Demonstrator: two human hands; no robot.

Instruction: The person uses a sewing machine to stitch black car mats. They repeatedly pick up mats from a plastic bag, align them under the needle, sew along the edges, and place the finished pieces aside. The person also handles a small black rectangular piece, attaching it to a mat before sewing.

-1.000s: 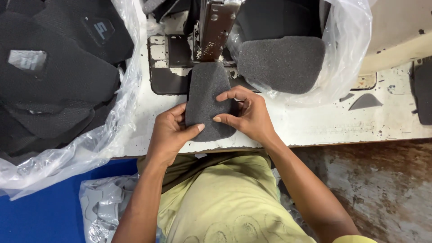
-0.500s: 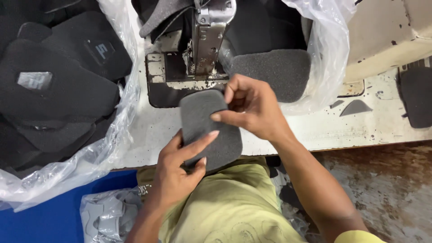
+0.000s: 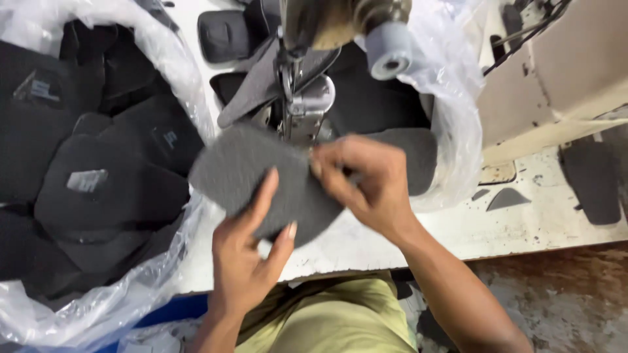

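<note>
Seen from above, a person holds a dark grey felt-like fabric piece [image 3: 261, 180] just in front of a sewing machine [image 3: 307, 98], above a white desk [image 3: 523, 229]; the left hand [image 3: 245, 252] supports it from below with fingers spread against it; the right hand [image 3: 363, 180] pinches its right edge closed. It looks light, soft and floppy, best held at the edges. A clear plastic bag [image 3: 131, 287] of similar black pieces [image 3: 111, 189] sits left; the desk is scuffed and crowded.
</note>
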